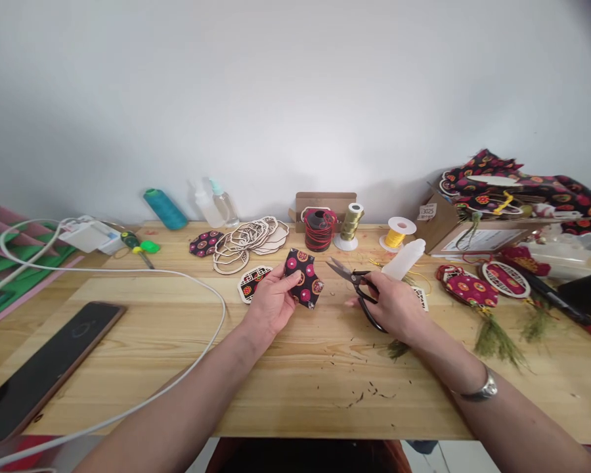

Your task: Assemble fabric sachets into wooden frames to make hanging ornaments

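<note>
My left hand (pixel 274 299) pinches a dark patterned piece of fabric (pixel 304 279) with pink and orange round motifs, held up off the table. My right hand (pixel 398 303) grips black-handled scissors (pixel 362 286); their blades are parted and point left toward the fabric, without touching it. Behind my left hand lies a black-and-red ornament with a pale lattice frame (pixel 249 284), partly covered by the fingers. A translucent white squeeze bottle (pixel 404 259) lies tilted just beyond my right hand. Small dark snippets (pixel 357 399) are scattered on the wood below the scissors.
Pale wooden frames (pixel 249 240) lie stacked at the back, beside spools of red cord (pixel 320 230), gold thread (pixel 352 223) and yellow cord (pixel 396 233). A cardboard box (pixel 473 230) with fabric stands right, near tasselled ornaments (pixel 467 289). A white cable (pixel 217 292) and phone (pixel 49 368) occupy the left.
</note>
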{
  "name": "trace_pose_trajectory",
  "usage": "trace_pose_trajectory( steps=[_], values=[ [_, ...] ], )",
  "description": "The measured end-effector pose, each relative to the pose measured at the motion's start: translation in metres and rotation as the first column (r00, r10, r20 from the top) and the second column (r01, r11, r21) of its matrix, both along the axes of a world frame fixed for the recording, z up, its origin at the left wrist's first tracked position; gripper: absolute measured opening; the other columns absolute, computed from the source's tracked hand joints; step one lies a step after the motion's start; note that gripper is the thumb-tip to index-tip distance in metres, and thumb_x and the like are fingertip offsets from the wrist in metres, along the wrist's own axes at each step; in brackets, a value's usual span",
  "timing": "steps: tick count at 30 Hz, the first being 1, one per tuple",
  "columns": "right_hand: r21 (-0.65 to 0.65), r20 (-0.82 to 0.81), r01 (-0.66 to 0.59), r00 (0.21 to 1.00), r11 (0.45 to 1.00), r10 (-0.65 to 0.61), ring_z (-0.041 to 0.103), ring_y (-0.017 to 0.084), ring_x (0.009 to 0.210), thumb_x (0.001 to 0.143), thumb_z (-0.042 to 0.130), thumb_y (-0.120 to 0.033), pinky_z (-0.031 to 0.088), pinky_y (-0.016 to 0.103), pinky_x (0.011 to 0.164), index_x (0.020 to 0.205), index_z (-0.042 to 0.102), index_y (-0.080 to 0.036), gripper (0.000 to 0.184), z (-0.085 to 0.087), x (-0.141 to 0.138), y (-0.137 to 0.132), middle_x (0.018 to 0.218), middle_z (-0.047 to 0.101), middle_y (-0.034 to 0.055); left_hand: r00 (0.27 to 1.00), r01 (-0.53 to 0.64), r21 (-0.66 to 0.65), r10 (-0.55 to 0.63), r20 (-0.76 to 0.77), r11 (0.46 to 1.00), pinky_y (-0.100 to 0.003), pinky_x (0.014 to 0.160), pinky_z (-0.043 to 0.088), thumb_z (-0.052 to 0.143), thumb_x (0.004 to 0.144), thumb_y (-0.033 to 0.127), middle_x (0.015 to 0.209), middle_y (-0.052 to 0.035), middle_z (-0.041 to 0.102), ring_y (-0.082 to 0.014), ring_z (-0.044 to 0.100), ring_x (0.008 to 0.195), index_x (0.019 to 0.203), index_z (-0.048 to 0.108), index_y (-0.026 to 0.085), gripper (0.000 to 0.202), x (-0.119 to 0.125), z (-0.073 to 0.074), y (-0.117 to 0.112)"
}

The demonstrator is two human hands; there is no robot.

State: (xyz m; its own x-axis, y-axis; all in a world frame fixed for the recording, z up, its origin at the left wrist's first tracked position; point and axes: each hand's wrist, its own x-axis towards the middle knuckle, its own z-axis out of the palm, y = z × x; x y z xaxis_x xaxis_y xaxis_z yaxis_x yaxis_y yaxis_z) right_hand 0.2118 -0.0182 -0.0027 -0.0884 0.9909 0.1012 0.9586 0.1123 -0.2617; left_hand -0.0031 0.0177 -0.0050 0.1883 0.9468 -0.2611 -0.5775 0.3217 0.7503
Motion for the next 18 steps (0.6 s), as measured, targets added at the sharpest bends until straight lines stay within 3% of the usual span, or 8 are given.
trace_pose_trajectory(
  steps=[6, 12, 18],
  values=[
    [0.187, 0.173, -0.163, 0.976, 0.969, 0.130, 0.059, 0.023, 0.073, 0.084, 0.052, -0.050, 0.033, 0.031, 0.064, 0.086, 0.059, -0.014, 0.037, 0.001, -0.011, -0.010, 0.081, 0.066, 0.0103, 0.997, -0.076, -0.012, 0.076, 0.015, 0.997, -0.023, 0.057, 0.055, 0.069, 0.070, 0.005, 0.081, -0.0029, 0.074, -0.0147, 0.069, 0.066, 0.095, 0.070, 0.015, 0.027, 0.001, 0.000, 0.001],
    [0.321, 0.307, -0.185, 0.948, 0.929, 0.083, 0.058, 0.023, 0.071, 0.086, 0.050, -0.047, 0.027, 0.034, 0.067, 0.077, 0.059, -0.015, 0.034, -0.003, -0.018, -0.013, 0.074, 0.065, 0.0089, 0.991, -0.127, -0.002, 0.127, 0.032, 0.992, -0.024, 0.064, 0.056, 0.070, 0.070, 0.005, 0.086, -0.0029, 0.076, -0.0142, 0.069, 0.073, 0.093, 0.072, 0.016, 0.026, 0.001, 0.001, 0.000],
    [0.396, 0.341, -0.208, 0.938, 0.894, 0.068, 0.055, 0.021, 0.062, 0.085, 0.051, -0.048, 0.022, 0.034, 0.064, 0.071, 0.059, -0.016, 0.036, -0.005, -0.024, -0.016, 0.065, 0.063, 0.0072, 0.989, -0.144, 0.011, 0.144, 0.031, 0.989, -0.020, 0.057, 0.053, 0.073, 0.067, 0.007, 0.087, -0.0035, 0.075, -0.0130, 0.068, 0.070, 0.092, 0.072, 0.016, 0.027, 0.002, -0.003, -0.001]
  ],
)
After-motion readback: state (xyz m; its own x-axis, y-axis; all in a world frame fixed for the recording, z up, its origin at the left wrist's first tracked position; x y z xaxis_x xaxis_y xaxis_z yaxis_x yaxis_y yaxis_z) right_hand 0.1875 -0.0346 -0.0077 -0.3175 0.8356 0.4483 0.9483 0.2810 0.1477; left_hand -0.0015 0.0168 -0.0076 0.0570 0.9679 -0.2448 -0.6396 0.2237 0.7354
